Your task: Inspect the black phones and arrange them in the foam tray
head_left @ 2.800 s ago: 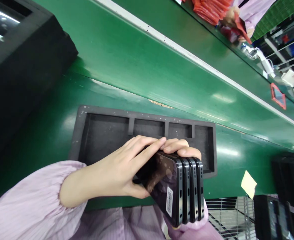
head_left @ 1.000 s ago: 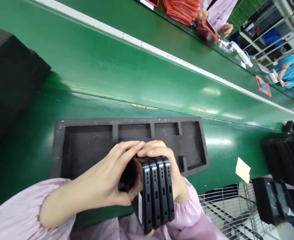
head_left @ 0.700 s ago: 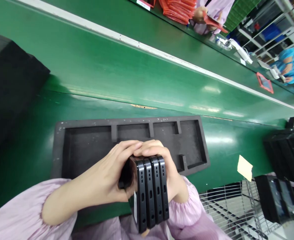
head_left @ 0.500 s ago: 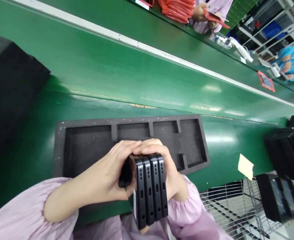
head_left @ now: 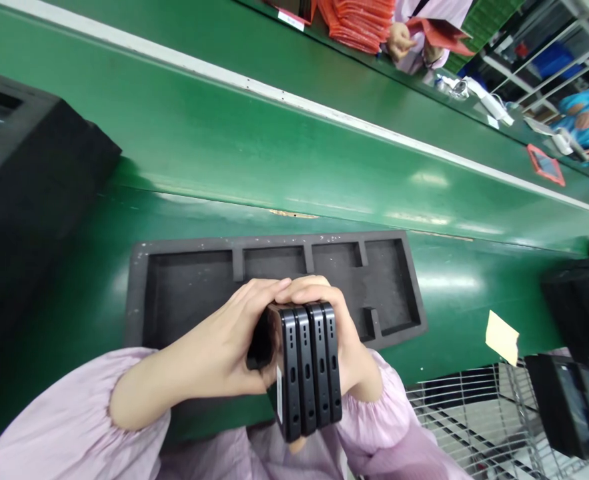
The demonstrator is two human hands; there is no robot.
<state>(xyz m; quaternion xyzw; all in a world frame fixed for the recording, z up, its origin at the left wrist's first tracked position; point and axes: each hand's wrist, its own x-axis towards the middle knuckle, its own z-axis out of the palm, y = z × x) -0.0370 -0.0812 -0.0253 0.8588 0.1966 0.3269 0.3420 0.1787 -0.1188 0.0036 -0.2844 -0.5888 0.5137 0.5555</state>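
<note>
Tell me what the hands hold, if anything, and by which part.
A stack of four phones: the left hand and right hand on opposite sides, fingers over the upper edges, port ends uncovered.

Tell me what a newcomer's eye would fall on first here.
Probably the four slim black phones standing side by side at lower centre, held between the left hand and the right hand. Beyond them, a long dark-grey compartmented tray stands out against the glossy green tabletop. The bright red-orange pile of flat pouches at the top edge, right of centre, likely draws attention next.
</note>
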